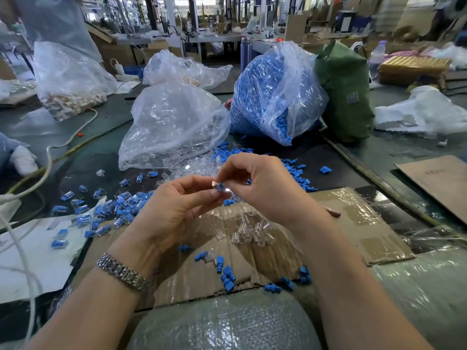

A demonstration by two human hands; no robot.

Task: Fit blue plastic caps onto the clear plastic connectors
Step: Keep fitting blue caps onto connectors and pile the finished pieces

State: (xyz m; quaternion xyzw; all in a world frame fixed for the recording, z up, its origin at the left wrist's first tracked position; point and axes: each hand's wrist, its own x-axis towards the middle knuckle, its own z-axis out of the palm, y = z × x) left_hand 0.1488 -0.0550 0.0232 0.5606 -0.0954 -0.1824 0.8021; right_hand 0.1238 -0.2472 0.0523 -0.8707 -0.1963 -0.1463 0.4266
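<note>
- Cap (pixel 220 185): tiny blue piece pinched in the right hand (pixel 262 183) fingertips, meeting a clear connector (pixel 226 190) pinched by the left hand (pixel 177 205), above the cardboard (pixel 353 223).
- Both look light, stiff and slick; best held by the sides, leaving the mating ends free.
- Near: loose connectors (pixel 252 231) and caps (pixel 227 274).
- Left: a finished pile (pixel 113 210).
- Far: a bag of caps (pixel 267 97).

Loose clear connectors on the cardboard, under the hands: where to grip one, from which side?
A judgement: take an outer piece of the clear connectors by its tube-like body, pinched across its sides, from above. They lie clustered and touching on the flat cardboard, so only tops and outer sides look free. Exact shape is hard to tell.
</note>
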